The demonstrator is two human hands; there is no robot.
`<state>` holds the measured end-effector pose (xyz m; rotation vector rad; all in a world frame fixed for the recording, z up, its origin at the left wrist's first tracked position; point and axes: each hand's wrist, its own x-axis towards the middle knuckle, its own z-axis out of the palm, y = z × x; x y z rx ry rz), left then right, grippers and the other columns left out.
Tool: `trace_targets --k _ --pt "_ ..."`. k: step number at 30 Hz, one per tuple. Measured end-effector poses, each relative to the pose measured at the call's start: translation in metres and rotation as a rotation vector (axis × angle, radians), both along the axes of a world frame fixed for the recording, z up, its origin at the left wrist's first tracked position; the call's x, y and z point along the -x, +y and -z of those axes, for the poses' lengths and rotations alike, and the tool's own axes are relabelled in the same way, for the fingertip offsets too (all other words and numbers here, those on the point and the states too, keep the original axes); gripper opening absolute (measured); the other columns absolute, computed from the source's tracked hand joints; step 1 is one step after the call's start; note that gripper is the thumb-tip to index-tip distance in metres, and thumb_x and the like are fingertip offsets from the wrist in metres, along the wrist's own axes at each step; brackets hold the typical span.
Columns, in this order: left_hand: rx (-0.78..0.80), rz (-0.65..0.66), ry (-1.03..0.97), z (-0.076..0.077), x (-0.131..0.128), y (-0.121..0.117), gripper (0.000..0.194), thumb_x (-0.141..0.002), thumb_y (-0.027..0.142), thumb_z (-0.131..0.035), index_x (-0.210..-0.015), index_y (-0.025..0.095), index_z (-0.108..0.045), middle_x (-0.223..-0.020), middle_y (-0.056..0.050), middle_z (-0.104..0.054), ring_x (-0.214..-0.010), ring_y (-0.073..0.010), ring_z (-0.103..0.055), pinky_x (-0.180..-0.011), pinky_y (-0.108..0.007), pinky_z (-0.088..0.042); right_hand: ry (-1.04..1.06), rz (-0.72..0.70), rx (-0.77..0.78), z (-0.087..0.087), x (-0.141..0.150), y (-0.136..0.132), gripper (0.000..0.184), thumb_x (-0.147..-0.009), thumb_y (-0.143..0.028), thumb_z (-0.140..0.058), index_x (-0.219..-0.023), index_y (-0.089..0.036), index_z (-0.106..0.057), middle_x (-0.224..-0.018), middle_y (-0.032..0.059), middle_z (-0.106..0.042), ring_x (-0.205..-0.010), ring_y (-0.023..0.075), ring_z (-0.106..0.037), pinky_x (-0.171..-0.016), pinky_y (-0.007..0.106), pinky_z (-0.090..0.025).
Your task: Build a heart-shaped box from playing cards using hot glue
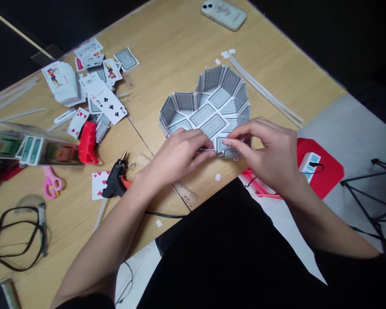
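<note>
A heart-shaped box (209,107) made of grey-backed playing cards lies on the wooden table (167,51). My left hand (176,154) and my right hand (266,154) meet at its near tip. Both pinch a card piece (220,148) on the box's front wall, fingers pressed together. A black glue gun (116,178) with an orange trigger lies just left of my left wrist. A clear ruler (186,195) runs under my left forearm.
Loose playing cards (96,86) and a deck lie at the back left. Pink scissors (51,182), a red tool (87,143), a card carton (32,148) and black cable (16,240) are at left. Glue sticks (263,90) and a phone (223,13) are behind. A red stool (321,165) with a power strip stands at right.
</note>
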<state>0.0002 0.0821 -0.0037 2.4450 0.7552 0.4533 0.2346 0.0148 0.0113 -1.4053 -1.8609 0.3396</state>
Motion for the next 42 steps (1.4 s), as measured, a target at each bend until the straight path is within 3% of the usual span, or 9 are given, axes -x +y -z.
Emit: trace_targets --k 3,8,14,22,25,27,28,33,42 --pt "-0.017 0.002 -0.017 0.001 0.001 0.001 0.021 -0.11 0.038 -0.065 -0.108 0.018 -0.073 -0.104 -0.008 -0.078 -0.095 -0.0232 -0.073 -0.088 -0.035 -0.048 0.017 -0.021 -0.024 0.004 0.001 0.0 0.01 -0.101 -0.037 -0.079 -0.099 -0.027 -0.076 -0.107 0.0053 -0.083 -0.099 0.0275 -0.078 -0.086 0.041 -0.06" --pt "-0.011 0.012 -0.003 -0.001 0.003 0.002 0.019 -0.109 0.036 -0.068 -0.11 0.018 -0.074 -0.107 -0.009 -0.078 -0.097 -0.0239 -0.073 -0.087 -0.034 -0.049 -0.001 -0.01 0.034 0.01 0.0 -0.002 0.013 -0.102 -0.034 -0.079 -0.092 -0.027 -0.073 -0.093 0.0007 -0.083 -0.082 0.0219 -0.078 -0.075 0.036 -0.059" --pt "-0.027 0.015 -0.015 -0.005 0.006 0.003 0.017 -0.106 0.031 -0.072 -0.112 0.015 -0.075 -0.108 -0.009 -0.078 -0.098 -0.0237 -0.073 -0.089 -0.035 -0.051 -0.006 -0.015 0.028 0.006 -0.001 -0.003 0.009 -0.107 -0.026 -0.069 -0.1 -0.027 -0.073 -0.096 0.0012 -0.083 -0.084 0.021 -0.077 -0.075 0.035 -0.055" --pt "-0.052 0.013 -0.001 -0.01 0.009 0.002 0.017 -0.105 0.031 -0.074 -0.111 0.015 -0.075 -0.108 -0.009 -0.077 -0.097 -0.024 -0.072 -0.087 -0.035 -0.051 -0.022 0.076 -0.036 0.001 -0.004 0.0 0.042 -0.115 -0.041 -0.053 -0.076 -0.026 -0.059 -0.066 -0.0001 -0.06 -0.059 0.0172 -0.057 -0.062 0.037 -0.044" --pt "-0.054 0.017 0.023 -0.011 0.011 0.004 0.019 -0.106 0.033 -0.073 -0.112 0.016 -0.075 -0.108 -0.009 -0.077 -0.097 -0.0244 -0.072 -0.087 -0.035 -0.051 0.072 0.194 -0.134 0.001 -0.018 0.007 0.014 -0.106 -0.04 -0.073 -0.112 -0.028 -0.076 -0.107 0.0085 -0.079 -0.089 0.0241 -0.075 -0.075 0.039 -0.058" --pt "-0.064 0.024 0.029 -0.012 0.012 0.005 0.019 -0.106 0.033 -0.073 -0.113 0.016 -0.075 -0.108 -0.009 -0.077 -0.098 -0.0249 -0.072 -0.088 -0.036 -0.051 0.079 0.234 -0.202 0.001 -0.025 0.01 0.053 -0.097 -0.036 -0.084 -0.147 -0.028 -0.067 -0.145 0.0171 -0.071 -0.114 0.0301 -0.076 -0.083 0.042 -0.063" --pt "-0.068 0.028 0.027 -0.012 0.013 0.006 0.019 -0.106 0.033 -0.073 -0.113 0.016 -0.076 -0.108 -0.009 -0.076 -0.099 -0.0251 -0.072 -0.088 -0.036 -0.051 0.059 0.219 -0.197 0.001 -0.026 0.011 0.058 -0.097 -0.033 -0.084 -0.152 -0.028 -0.065 -0.15 0.0178 -0.069 -0.121 0.0317 -0.075 -0.089 0.044 -0.064" --pt "-0.068 0.036 0.018 -0.013 0.014 0.007 0.015 -0.107 0.032 -0.071 -0.112 0.018 -0.076 -0.106 -0.008 -0.076 -0.099 -0.0239 -0.072 -0.089 -0.035 -0.051 -0.077 -0.067 -0.073 0.006 -0.008 0.001 0.017 -0.101 -0.028 -0.078 -0.117 -0.026 -0.079 -0.117 0.0091 -0.084 -0.114 0.0319 -0.078 -0.102 0.05 -0.059" --pt "-0.018 0.022 -0.003 -0.012 0.011 0.006 0.015 -0.108 0.033 -0.067 -0.104 0.019 -0.073 -0.1 -0.006 -0.075 -0.095 -0.0229 -0.071 -0.087 -0.034 -0.05 -0.181 -0.161 0.089 0.018 0.007 -0.004 0.002 -0.101 -0.023 -0.076 -0.1 -0.024 -0.074 -0.096 0.0038 -0.082 -0.099 0.0269 -0.077 -0.099 0.045 -0.049"
